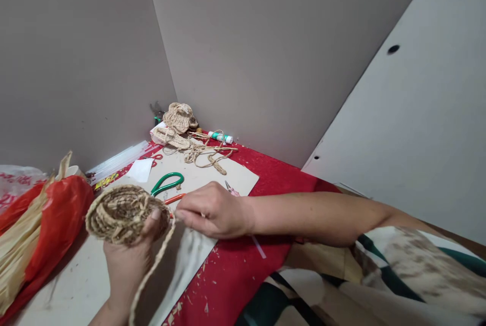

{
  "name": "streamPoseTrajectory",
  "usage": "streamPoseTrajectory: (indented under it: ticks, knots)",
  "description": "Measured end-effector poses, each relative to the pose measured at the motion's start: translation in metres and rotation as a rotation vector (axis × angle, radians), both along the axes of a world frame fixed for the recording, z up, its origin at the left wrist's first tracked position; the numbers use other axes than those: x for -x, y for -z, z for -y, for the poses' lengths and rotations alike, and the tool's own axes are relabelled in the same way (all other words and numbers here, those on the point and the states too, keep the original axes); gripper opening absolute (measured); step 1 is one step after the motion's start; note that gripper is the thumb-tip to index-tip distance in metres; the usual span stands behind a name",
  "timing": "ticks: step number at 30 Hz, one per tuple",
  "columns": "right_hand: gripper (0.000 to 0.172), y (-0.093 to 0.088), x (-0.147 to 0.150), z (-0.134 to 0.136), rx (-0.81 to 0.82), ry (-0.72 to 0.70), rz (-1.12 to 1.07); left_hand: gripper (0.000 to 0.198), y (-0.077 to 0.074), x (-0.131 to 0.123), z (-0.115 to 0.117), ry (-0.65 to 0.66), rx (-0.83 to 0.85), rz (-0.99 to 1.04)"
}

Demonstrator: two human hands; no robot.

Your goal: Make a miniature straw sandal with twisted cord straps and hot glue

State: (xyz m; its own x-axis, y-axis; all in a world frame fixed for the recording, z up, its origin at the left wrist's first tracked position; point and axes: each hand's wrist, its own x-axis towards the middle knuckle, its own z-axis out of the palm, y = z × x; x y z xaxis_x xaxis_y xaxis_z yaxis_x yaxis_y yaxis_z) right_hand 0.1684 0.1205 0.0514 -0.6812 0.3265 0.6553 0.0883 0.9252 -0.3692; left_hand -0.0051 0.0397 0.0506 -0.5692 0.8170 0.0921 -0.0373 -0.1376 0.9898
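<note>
My left hand is closed around a small round basket of coiled, braided straw, its thumb over the rim and its opening tilted toward me. From the basket's right edge a braided straw cord hangs down past my left wrist. My right hand is closed in a pinch at that edge, its fingertips against the cord's upper end. Whatever lies between those fingertips is too small to make out. Behind the hands are green-handled scissors and an orange handle, partly hidden.
Cardboard covers part of a red tabletop littered with straw scraps. Farther back lie woven straw pieces, loose cords, a glue tube and clear sticks. A red bag with dry husks stands left. Grey walls enclose the corner.
</note>
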Motion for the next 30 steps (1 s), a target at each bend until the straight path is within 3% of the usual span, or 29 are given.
streamPoseTrajectory:
  ticks: [3, 6, 9, 14, 22, 26, 30]
  knots:
    - [0.010, 0.000, -0.007, -0.007, 0.291, 0.038, -0.121, 0.038, -0.004, -0.003, -0.004, 0.060, 0.005, 0.069]
    - [0.015, -0.001, -0.012, -0.012, 0.451, -0.015, -0.149, 0.046, -0.010, -0.008, -0.005, 0.173, 0.069, 0.251]
    - [0.018, -0.002, -0.015, -0.017, 0.332, -0.172, -0.122, 0.050, -0.013, -0.012, -0.005, 0.244, 0.200, 0.407]
    - [0.020, -0.005, -0.017, -0.026, 0.112, -0.397, -0.004, 0.055, -0.008, -0.012, -0.003, 0.307, 0.284, 0.431]
    - [0.014, -0.022, -0.022, -0.031, 0.208, -0.471, 0.205, 0.059, 0.001, -0.010, 0.000, 0.396, 0.260, 0.347]
    - [0.025, -0.025, -0.027, -0.026, 0.374, -0.429, 0.146, 0.061, -0.005, -0.009, 0.002, 0.340, 0.257, 0.357]
    - [0.018, -0.017, -0.028, -0.022, 0.715, -0.182, -0.040, 0.066, -0.006, -0.011, 0.002, 0.291, 0.238, 0.341]
